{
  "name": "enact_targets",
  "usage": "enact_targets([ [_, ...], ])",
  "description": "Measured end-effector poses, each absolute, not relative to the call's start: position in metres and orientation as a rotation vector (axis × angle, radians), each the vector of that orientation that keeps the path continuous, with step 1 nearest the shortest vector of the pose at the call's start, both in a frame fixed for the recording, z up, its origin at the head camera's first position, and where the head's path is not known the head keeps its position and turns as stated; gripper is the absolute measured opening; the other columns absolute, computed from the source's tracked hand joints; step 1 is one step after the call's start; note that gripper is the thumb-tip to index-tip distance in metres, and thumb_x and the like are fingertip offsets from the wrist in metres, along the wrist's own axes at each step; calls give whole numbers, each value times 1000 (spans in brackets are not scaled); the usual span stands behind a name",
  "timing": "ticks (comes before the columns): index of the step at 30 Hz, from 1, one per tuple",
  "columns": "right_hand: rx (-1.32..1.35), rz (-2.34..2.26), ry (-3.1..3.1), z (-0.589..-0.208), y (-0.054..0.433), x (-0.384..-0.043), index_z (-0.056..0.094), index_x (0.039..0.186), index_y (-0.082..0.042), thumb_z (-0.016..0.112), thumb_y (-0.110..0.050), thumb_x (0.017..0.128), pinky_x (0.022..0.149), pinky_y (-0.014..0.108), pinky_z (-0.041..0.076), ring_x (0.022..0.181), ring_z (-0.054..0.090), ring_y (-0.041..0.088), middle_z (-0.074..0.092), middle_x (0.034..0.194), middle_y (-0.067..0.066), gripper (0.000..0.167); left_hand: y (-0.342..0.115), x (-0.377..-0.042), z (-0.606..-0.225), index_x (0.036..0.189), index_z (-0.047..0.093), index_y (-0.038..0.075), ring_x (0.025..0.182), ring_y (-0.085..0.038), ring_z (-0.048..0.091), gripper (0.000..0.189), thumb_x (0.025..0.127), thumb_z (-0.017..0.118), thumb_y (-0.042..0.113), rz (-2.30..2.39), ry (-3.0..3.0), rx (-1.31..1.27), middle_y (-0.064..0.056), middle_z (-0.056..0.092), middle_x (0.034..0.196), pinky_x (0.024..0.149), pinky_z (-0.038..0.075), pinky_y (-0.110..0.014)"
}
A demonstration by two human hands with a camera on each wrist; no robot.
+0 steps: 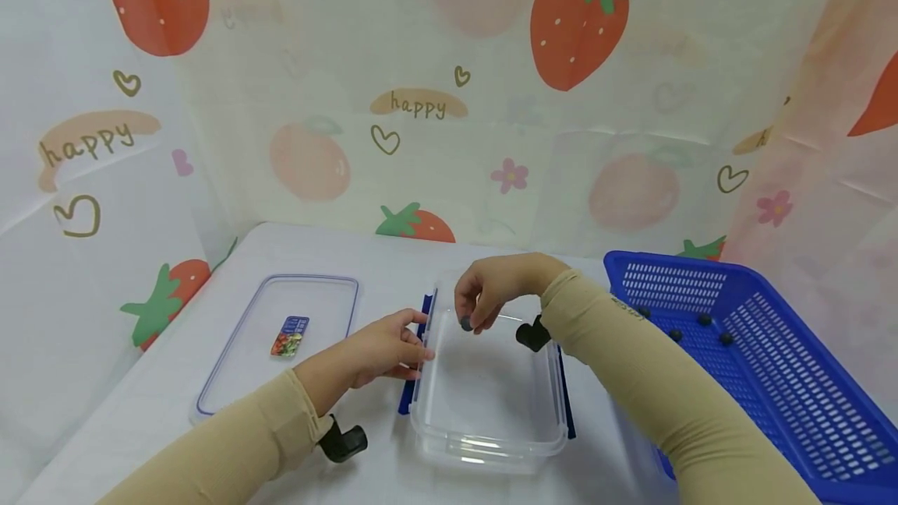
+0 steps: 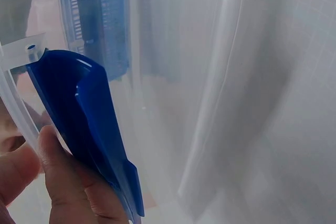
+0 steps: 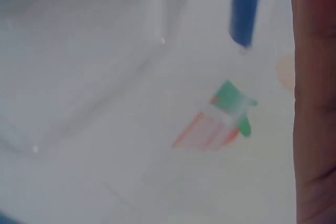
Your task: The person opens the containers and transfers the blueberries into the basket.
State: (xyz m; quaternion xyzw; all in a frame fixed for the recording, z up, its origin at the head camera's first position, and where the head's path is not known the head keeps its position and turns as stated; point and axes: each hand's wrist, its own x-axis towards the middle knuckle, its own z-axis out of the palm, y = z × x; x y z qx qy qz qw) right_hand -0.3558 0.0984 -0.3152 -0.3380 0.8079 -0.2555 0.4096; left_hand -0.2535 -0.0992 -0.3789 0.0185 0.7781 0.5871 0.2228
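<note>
A clear plastic container point(image 1: 491, 404), its lid off, stands on the white table with blue side latches. My left hand point(image 1: 389, 345) holds its left rim, thumb over the edge and fingers against the outside of a blue latch point(image 2: 84, 114). Over the far left part of the container, my right hand point(image 1: 491, 291) pinches a small dark ball point(image 1: 466, 323) that looks like a blueberry. In the right wrist view only part of the hand point(image 3: 317, 103) shows along the right edge; the ball is out of that view.
To the right stands a blue perforated basket point(image 1: 786, 404) with several similar dark balls point(image 1: 726, 339) in it. A clear lid point(image 1: 238, 372) with a blue seal and a colourful label point(image 1: 290, 336) lies left of the container. A strawberry-print sheet point(image 1: 421, 170) hangs behind.
</note>
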Motion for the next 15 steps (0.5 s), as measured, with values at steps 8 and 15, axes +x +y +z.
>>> enact_targets([
  [8,-815,-755,2161,-278,147,-360,64,88,-2,65,2,79,77,36,54,84,65,28,62,85,13,10,-100,-253,-378,136,35,11,71,-20,59,63,82,67,14,1619,2163,69,-12,58,91,68,55,-30],
  [15,-769,-861,2270,-268,222,-361,61,92,0,65,-4,81,77,37,53,84,64,28,63,88,15,13,-100,-253,-379,136,34,10,72,-19,59,62,83,67,13,1614,2161,71,-12,57,92,69,55,-30],
])
